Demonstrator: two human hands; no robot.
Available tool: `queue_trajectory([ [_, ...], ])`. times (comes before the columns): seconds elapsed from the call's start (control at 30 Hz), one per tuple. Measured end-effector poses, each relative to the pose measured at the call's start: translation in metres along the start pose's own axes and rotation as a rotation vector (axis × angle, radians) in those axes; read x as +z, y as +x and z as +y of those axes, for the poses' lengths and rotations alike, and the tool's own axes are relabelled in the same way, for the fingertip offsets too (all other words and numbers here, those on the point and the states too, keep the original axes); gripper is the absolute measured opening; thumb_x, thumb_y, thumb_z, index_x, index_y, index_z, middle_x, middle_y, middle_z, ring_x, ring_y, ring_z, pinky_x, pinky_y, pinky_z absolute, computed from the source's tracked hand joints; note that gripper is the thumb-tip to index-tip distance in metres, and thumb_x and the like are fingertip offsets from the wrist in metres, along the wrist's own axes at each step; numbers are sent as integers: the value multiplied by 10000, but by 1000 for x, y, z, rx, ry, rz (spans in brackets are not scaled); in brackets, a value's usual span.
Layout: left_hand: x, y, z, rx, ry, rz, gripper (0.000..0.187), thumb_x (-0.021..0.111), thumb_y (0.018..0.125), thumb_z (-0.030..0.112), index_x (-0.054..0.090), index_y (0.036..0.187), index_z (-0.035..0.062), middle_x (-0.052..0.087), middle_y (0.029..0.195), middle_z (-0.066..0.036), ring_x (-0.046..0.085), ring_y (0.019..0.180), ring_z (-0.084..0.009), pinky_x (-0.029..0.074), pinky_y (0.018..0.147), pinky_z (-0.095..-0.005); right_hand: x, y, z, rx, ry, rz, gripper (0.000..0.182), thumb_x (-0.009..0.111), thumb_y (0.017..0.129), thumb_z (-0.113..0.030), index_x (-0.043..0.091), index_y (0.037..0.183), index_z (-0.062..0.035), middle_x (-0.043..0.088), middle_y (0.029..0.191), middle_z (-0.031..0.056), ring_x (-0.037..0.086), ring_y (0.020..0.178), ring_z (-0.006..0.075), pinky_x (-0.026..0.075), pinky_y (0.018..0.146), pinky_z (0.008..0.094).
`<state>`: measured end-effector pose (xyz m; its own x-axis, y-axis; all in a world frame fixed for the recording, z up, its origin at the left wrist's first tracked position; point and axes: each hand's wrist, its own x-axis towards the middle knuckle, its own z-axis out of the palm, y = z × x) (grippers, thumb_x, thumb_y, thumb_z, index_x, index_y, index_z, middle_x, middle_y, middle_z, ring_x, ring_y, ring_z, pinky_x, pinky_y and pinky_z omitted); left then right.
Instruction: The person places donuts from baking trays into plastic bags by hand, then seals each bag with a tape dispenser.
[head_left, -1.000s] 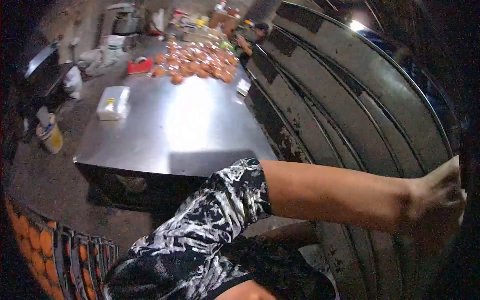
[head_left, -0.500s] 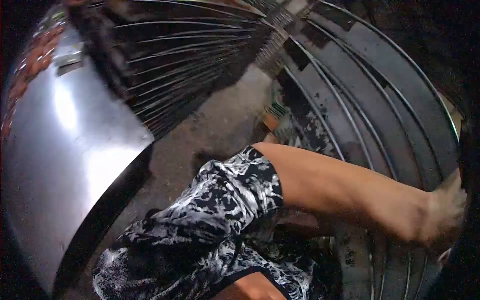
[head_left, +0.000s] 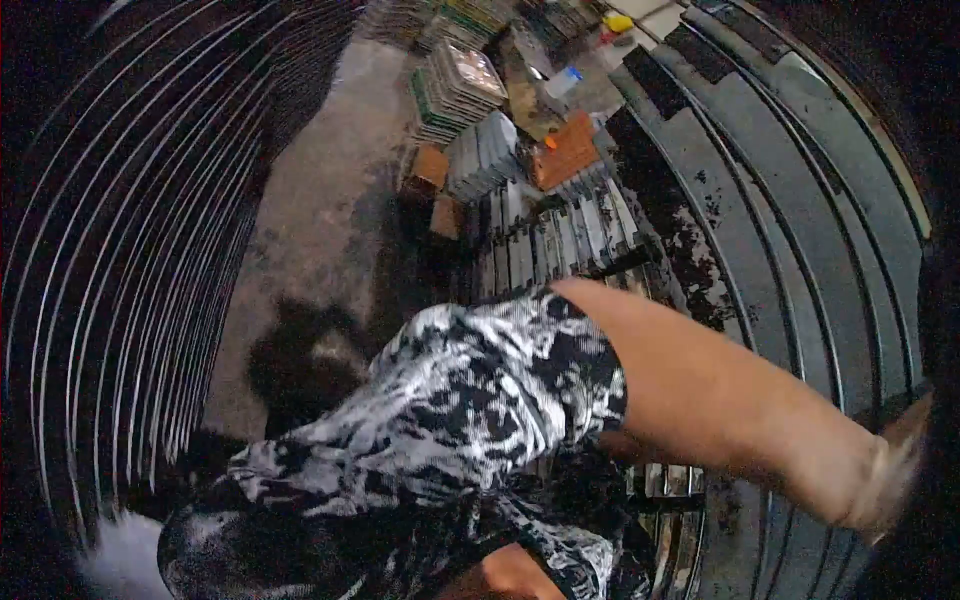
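My right arm reaches out of a black-and-white patterned sleeve (head_left: 470, 400) toward the right edge of the view. My right hand (head_left: 888, 470) is blurred and rests against the rim of a tall stack of dark, dirty trays (head_left: 790, 230). Its fingers run off behind the dark edge, so its grip is hidden. My left hand is not in view. A patch of skin (head_left: 505, 578) shows at the bottom edge, but I cannot tell which body part it is.
Another stack of dark ribbed trays (head_left: 120, 250) fills the left side. Bare concrete floor (head_left: 320, 220) runs between the two stacks. Further off lie piled trays (head_left: 465, 85), upright grey trays (head_left: 545, 245), orange pieces (head_left: 567, 150) and a plastic bottle (head_left: 563, 82).
The view has swung to the right: the steel table and its orange items have left the picture, and the floor with piled trays has come in. My right hand stays at the tray stack's rim.
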<state>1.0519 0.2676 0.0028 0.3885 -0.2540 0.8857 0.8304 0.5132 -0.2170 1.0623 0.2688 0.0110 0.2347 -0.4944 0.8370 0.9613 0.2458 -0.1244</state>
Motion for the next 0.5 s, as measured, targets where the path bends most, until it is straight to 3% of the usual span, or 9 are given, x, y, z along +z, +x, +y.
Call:
queue_trajectory([
  [0.17, 15, 7, 27, -87, -178, 80, 365, 524, 671, 331, 592, 885, 43, 554, 913, -95, 458, 929, -255, 280, 852, -432, 22, -2, 27, -175, -98, 174, 163, 465, 806, -181, 563, 872, -69, 591, 839, 52, 572, 798, 178, 465, 673, 283],
  [0.23, -32, -14, 7, -115, -246, 82, 363, 520, 677, 331, 590, 891, 47, 555, 926, -95, 459, 942, -256, 279, 868, -435, 36, -24, 40, -247, -123, 210, 157, 458, 809, -172, 562, 871, -70, 590, 836, 50, 572, 796, 177, 466, 670, 284],
  [0.3, -23, 34, 69, -109, -319, 145, 361, 517, 683, 332, 588, 897, 50, 557, 939, -94, 460, 956, -256, 278, 883, -439, 16, 16, 95, -284, -177, 291, 153, 452, 813, -162, 561, 869, -71, 589, 834, 48, 571, 794, 177, 466, 666, 284],
  [0.37, -77, 29, 40, -88, -346, 173, 358, 513, 689, 332, 586, 903, 54, 558, 952, -94, 461, 970, -257, 277, 898, -443, 28, 20, 119, -324, -179, 421, 156, 416, 824, -116, 557, 882, -85, 587, 828, 34, 568, 789, 171, 467, 673, 291],
  [0.4, -52, 41, 68, -104, -366, 192, 357, 511, 692, 333, 585, 906, 56, 559, 959, -94, 461, 976, -257, 277, 906, -444, 33, 26, 132, -349, -195, 432, 156, 416, 824, -116, 557, 882, -85, 587, 828, 34, 568, 789, 171, 467, 673, 291],
  [0.47, -23, 67, 119, -97, -411, 232, 355, 507, 698, 333, 584, 911, 59, 560, 972, -94, 462, 990, -257, 275, 922, -448, 44, 36, 160, -301, -334, 182, 149, 445, 819, -146, 551, 913, -100, 585, 861, 34, 567, 808, 181, 472, 701, 307],
  [0.5, -21, 84, 131, -115, -441, 255, 354, 506, 701, 333, 583, 914, 61, 561, 979, -94, 463, 997, -257, 275, 929, -450, 50, 48, 166, -203, -287, 152, 170, 477, 805, -112, 524, 967, -132, 565, 960, 62, 560, 870, 196, 473, 717, 312],
])
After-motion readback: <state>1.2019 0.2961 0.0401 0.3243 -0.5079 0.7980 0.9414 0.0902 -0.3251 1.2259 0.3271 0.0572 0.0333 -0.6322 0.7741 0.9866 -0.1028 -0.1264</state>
